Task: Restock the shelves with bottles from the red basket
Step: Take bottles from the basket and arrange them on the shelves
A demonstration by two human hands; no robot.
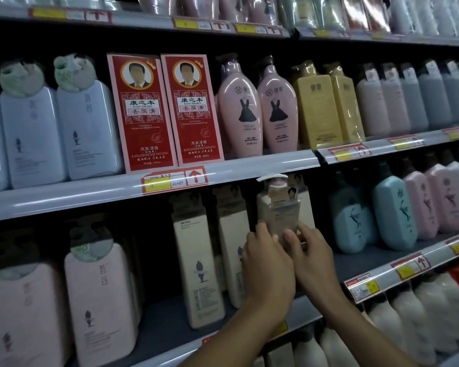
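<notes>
Reaching into the lower shelf [368, 260], both hands are clamped on one cream bottle [277, 207] with a pump top and a paper tag at its neck. The left hand [268, 263] wraps its grip around the bottle's lower left side, and the right hand [312, 256] closes its grip on the lower right, fingers touching the front. The bottle stands upright, blurred, just right of two tall cream bottles [196, 260] already on that shelf and left of a pale blue bottle [394, 213]. On the shelf above stand two red boxes [167, 109], with pink bottles [257, 109] bearing a black dress print just beside them. Whether the held bottle's base touches the shelf cannot be told; the hands hide it.
</notes>
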